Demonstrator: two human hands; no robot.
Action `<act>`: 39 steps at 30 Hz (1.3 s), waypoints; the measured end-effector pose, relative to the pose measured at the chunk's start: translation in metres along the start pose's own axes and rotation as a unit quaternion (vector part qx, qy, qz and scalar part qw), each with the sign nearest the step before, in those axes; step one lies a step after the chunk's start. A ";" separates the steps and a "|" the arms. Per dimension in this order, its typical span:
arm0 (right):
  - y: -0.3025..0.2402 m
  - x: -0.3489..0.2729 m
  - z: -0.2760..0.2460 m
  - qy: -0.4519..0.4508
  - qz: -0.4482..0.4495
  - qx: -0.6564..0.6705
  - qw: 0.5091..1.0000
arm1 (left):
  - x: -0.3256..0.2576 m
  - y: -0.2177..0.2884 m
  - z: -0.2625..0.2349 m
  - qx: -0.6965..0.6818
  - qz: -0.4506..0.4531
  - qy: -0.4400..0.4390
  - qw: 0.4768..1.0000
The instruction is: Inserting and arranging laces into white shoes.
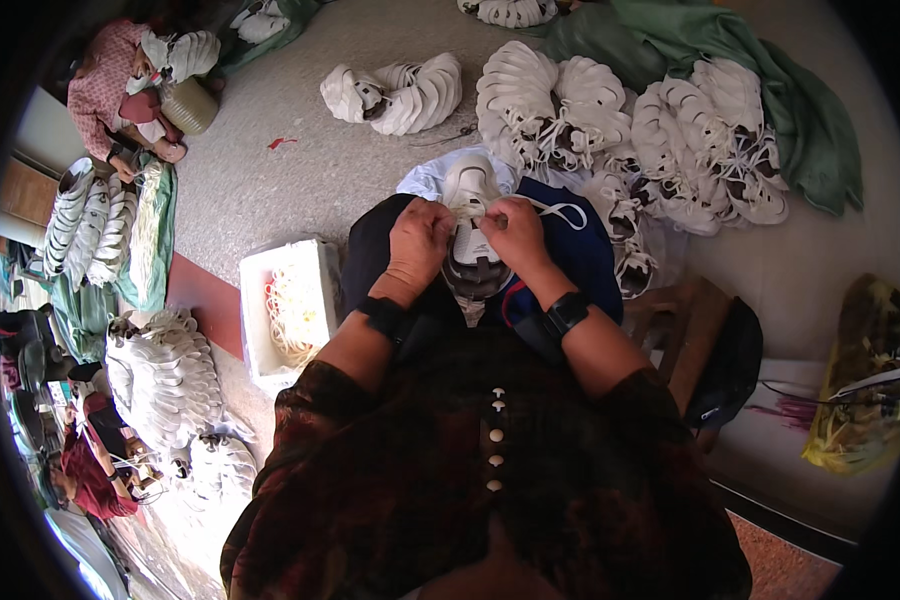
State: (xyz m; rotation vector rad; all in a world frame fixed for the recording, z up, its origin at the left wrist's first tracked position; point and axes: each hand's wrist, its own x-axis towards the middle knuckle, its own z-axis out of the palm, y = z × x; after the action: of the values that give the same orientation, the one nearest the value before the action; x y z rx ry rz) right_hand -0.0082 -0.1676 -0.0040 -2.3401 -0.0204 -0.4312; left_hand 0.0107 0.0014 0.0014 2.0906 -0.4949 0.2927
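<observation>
A white shoe upper [472, 190] with a dark heel part lies on my lap, toe pointing away from me. My left hand [419, 243] grips its left side near the lacing. My right hand [515, 233] pinches a white lace [566, 209] at the right side of the lacing, and a loop of that lace trails to the right over the dark blue cloth [588, 250] on my knees. Both wrists wear black bands.
A white box of laces [292, 308] stands left of my knee. Piles of white shoe uppers [670, 130] lie ahead on green cloth and on the floor at left [165, 375]. Another person [120, 90] sits at far left. A wooden stool [685, 335] is at my right.
</observation>
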 end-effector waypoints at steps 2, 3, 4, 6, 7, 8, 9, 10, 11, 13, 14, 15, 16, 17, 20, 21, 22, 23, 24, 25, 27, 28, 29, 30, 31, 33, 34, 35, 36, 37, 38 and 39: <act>-0.007 0.004 0.004 -0.021 0.042 -0.013 0.999 | 0.000 -0.009 -0.009 -0.005 0.001 0.035 0.999; -0.011 0.007 0.007 -0.030 0.054 -0.070 0.996 | -0.002 -0.010 -0.008 -0.017 -0.009 0.027 0.999; -0.011 0.012 0.009 -0.039 0.063 -0.127 0.989 | -0.001 -0.010 -0.007 -0.029 -0.019 0.022 0.999; -0.008 0.018 0.010 -0.034 0.055 -0.117 0.991 | 0.002 -0.009 0.000 -0.113 -0.042 0.008 0.993; -0.006 0.018 0.009 -0.031 0.050 -0.106 0.993 | 0.004 -0.006 0.003 -0.197 -0.067 -0.008 0.978; -0.006 0.018 0.010 -0.030 0.049 -0.108 0.992 | 0.006 -0.003 0.006 -0.199 -0.066 -0.008 0.978; -0.005 0.017 0.011 -0.002 0.029 -0.106 0.994 | 0.008 -0.001 0.007 -0.308 -0.128 -0.041 0.942; -0.006 0.017 0.013 0.025 0.009 -0.104 0.994 | 0.011 0.002 0.008 -0.410 -0.187 -0.073 0.890; -0.006 0.016 0.014 0.025 0.008 -0.106 0.994 | 0.013 0.005 0.010 -0.412 -0.187 -0.072 0.889; -0.007 0.011 0.016 0.138 -0.068 0.038 0.987 | 0.015 0.009 0.012 -0.484 -0.255 -0.072 0.834; -0.006 0.009 0.016 0.135 -0.068 0.038 0.988 | 0.014 0.007 0.011 -0.485 -0.257 -0.070 0.833; -0.004 0.006 0.013 0.089 0.043 0.218 0.971 | 0.013 0.004 0.011 -0.530 -0.263 -0.071 0.803; 0.000 0.002 0.009 0.039 0.154 0.386 0.909 | 0.011 0.001 0.011 -0.574 -0.270 -0.073 0.769; -0.007 -0.003 -0.009 0.050 0.213 0.525 0.823 | 0.008 0.001 -0.001 -0.591 -0.261 -0.059 0.761; 0.035 -0.011 -0.084 0.241 0.202 0.560 0.767 | -0.008 -0.024 -0.088 -0.599 -0.253 0.059 0.757; 0.077 -0.023 -0.128 0.291 0.143 0.536 0.779 | -0.017 -0.048 -0.130 -0.548 -0.248 0.121 0.789; 0.110 -0.042 -0.170 0.326 0.116 0.555 0.756 | -0.034 -0.077 -0.174 -0.531 -0.233 0.181 0.795; 0.155 -0.064 -0.208 0.411 0.165 0.479 0.758 | -0.050 -0.100 -0.209 -0.483 -0.288 0.289 0.775; 0.180 -0.075 -0.232 0.394 0.229 0.428 0.781 | -0.085 -0.143 -0.249 -0.481 -0.259 0.296 0.784; 0.193 -0.086 -0.246 0.378 0.292 0.365 0.799 | -0.095 -0.142 -0.251 -0.413 -0.293 0.305 0.807; 0.161 -0.074 -0.226 0.238 0.330 0.216 0.888 | -0.095 -0.126 -0.238 -0.257 -0.346 0.260 0.864; 0.139 -0.065 -0.211 0.088 0.345 0.055 0.933 | -0.084 -0.111 -0.215 -0.174 -0.346 0.211 0.897; 0.139 -0.054 -0.192 0.081 0.200 -0.004 0.976 | -0.081 -0.135 -0.193 -0.076 -0.281 0.156 0.944; 0.143 -0.044 -0.172 0.077 0.055 -0.069 0.993 | -0.058 -0.121 -0.158 0.026 -0.165 0.114 0.979; 0.119 -0.028 -0.145 0.066 0.014 -0.013 0.998 | -0.042 -0.096 -0.127 0.040 -0.134 0.090 0.986; 0.043 -0.002 -0.101 -0.048 0.098 0.056 0.992 | -0.015 -0.056 -0.083 -0.011 -0.109 -0.019 0.994; 0.039 0.003 -0.077 -0.044 0.012 0.021 0.999 | 0.000 -0.031 -0.063 0.044 -0.066 -0.052 0.995; 0.031 0.007 -0.058 -0.062 -0.002 -0.007 0.998 | 0.011 -0.019 -0.046 0.083 -0.009 -0.092 0.992; 0.025 0.009 -0.042 -0.080 -0.016 -0.035 0.996 | 0.019 -0.011 -0.031 0.121 0.048 -0.131 0.983; 0.022 0.009 -0.028 -0.086 -0.019 -0.080 0.993 | 0.023 -0.007 -0.015 0.168 0.026 -0.173 0.970; 0.017 0.011 -0.019 -0.091 -0.022 -0.127 0.988 | 0.027 -0.004 -0.004 0.214 0.003 -0.214 0.953; 0.013 0.011 -0.014 -0.073 -0.010 -0.158 0.985 | 0.029 -0.003 0.003 0.214 0.004 -0.212 0.954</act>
State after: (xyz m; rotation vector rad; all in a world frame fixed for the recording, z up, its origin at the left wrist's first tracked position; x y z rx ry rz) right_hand -0.0002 -0.1881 -0.0001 -2.6830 -0.0478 -0.2862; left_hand 0.0378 -0.0067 0.0090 2.5918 -0.7448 -0.0608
